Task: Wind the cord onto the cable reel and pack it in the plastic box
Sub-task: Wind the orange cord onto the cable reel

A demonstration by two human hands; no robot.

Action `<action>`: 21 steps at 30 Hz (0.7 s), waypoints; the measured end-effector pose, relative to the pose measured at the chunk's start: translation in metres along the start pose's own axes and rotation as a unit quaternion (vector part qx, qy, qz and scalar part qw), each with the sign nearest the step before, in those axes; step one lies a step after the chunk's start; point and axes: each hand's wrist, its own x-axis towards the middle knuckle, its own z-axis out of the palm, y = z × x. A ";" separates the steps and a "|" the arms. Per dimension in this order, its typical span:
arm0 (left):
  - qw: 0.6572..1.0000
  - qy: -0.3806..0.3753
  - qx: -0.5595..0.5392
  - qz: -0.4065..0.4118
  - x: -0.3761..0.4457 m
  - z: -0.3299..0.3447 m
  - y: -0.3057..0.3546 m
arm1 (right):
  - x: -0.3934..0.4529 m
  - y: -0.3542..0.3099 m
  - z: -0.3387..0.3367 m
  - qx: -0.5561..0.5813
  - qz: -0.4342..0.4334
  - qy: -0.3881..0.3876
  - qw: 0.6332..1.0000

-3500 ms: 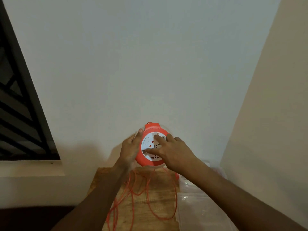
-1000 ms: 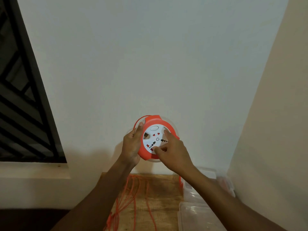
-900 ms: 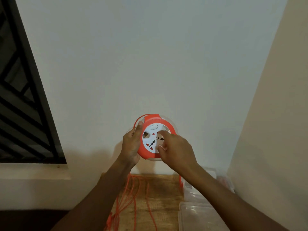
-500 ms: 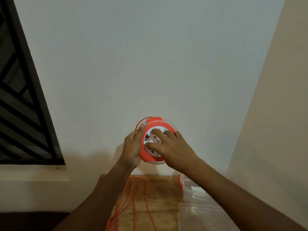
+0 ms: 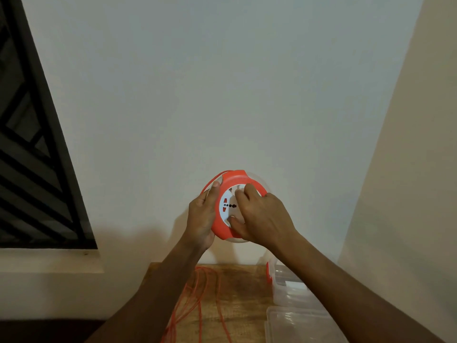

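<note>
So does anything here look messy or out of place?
Only the orange cord: much of it lies in loose loops on the wooden table, not yet wound onto the cable reel held up in both hands. The clear plastic box sits open beside it. Nothing looks damaged.

Loose cord point(image 5: 197, 300) is trailing across the counter point(image 5: 242, 280) below the raised hands, crowding its left half. The plastic box point(image 5: 291, 290) and lid point(image 5: 301, 325) are occupying the right edge, leaving a bare strip between them.
</note>
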 end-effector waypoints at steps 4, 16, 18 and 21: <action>0.999 0.000 0.040 0.026 -0.002 0.004 0.006 | 0.006 0.006 -0.003 -0.033 -0.008 0.019 0.999; 1.000 -0.014 0.022 0.008 -0.001 0.009 0.002 | 0.005 0.020 0.000 0.008 0.087 0.052 0.995; 1.000 -0.013 0.016 0.007 0.000 0.007 0.000 | 0.002 0.021 -0.001 0.023 0.036 0.075 0.996; 1.000 -0.010 0.019 0.010 0.002 0.005 -0.001 | -0.005 0.023 -0.003 0.057 -0.089 0.046 0.993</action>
